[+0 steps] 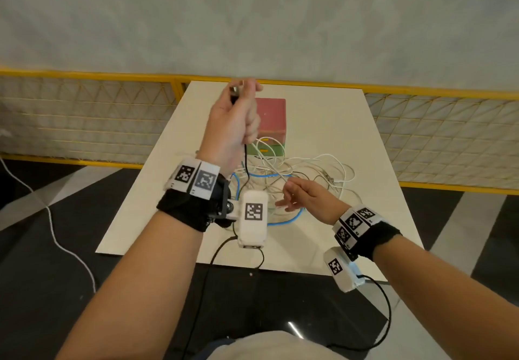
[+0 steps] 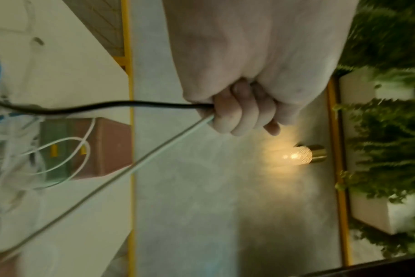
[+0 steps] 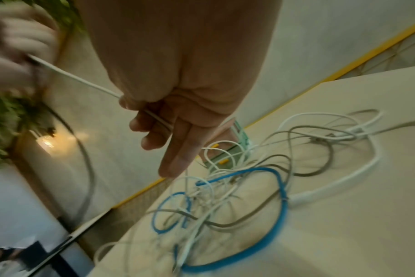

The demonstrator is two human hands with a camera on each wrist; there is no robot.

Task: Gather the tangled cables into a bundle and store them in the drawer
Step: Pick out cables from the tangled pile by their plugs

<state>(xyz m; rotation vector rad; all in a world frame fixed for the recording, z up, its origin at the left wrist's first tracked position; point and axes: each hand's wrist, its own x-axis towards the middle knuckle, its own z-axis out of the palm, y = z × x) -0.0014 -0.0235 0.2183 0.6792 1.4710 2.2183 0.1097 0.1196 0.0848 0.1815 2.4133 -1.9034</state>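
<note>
A tangle of white, grey and blue cables lies on the white table, in front of a small pink and green drawer box. My left hand is raised above the table, its fist gripping a black cable and a white cable that run down to the tangle. My right hand hovers low over the pile; the same white cable passes through its curled fingers, index finger straight. The blue cable loops round the heap.
The drawer box stands at the table's far middle, its yellow-handled drawers looking closed. A yellow mesh fence runs behind the table. A white cord trails on the dark floor at left. A lamp glows on the wall.
</note>
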